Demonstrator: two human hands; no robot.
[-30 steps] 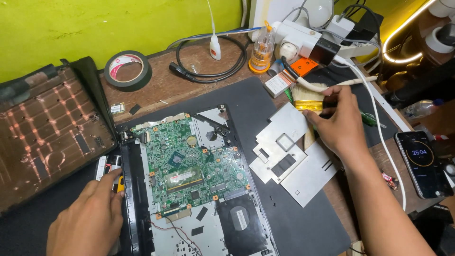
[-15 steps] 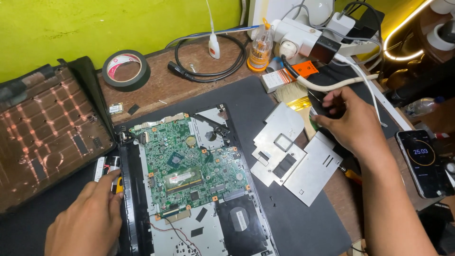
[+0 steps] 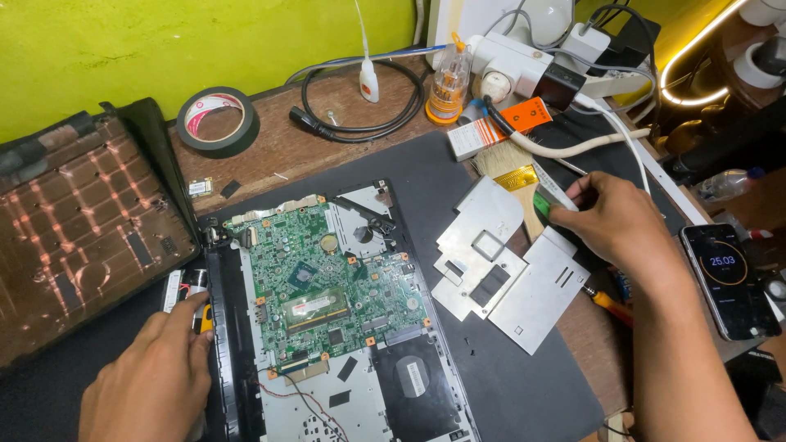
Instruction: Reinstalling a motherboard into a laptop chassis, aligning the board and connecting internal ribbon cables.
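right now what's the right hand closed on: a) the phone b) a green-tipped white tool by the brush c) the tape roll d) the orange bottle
b: the right hand grips a white tool with a green tip, beside the brush.

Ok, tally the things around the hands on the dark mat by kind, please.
Opened laptop base under left hand: 1
Metal shield plates: 2
Brush: 1
Green-tipped tool in right hand grip: 1
Orange-handled screwdriver: 1
Total: 6
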